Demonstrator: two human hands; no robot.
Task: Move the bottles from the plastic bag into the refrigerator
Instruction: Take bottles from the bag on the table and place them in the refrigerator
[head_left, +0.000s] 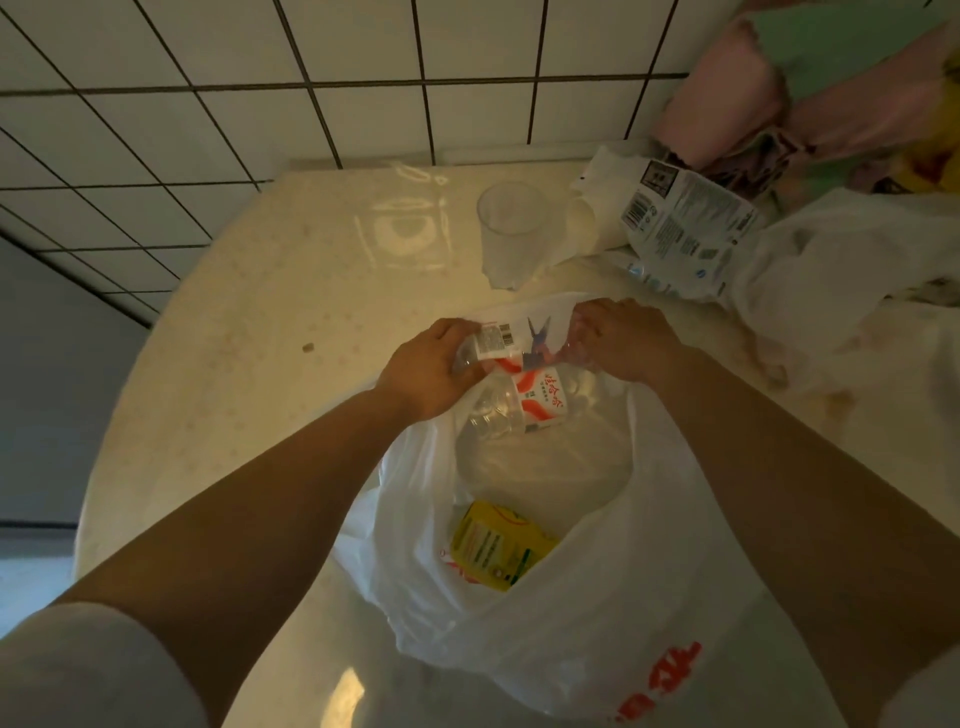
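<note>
Reaching into the plastic bag (571, 623) on the surface (260, 312), the left hand (426, 369) curls its fingers round a clear bottle (491, 379) with a red-and-white label, right at the bag's far rim. The right hand (618, 340) pinches that rim — whether it also has a second bottle, I cannot tell. The risk: thin film snagging the bottle as it lifts, dragging the bag and tipping the yellow carton (498, 545) inside, or knocking the plastic cup (511, 228) nearby. No refrigerator in view — a long carry on a slick grip.
</note>
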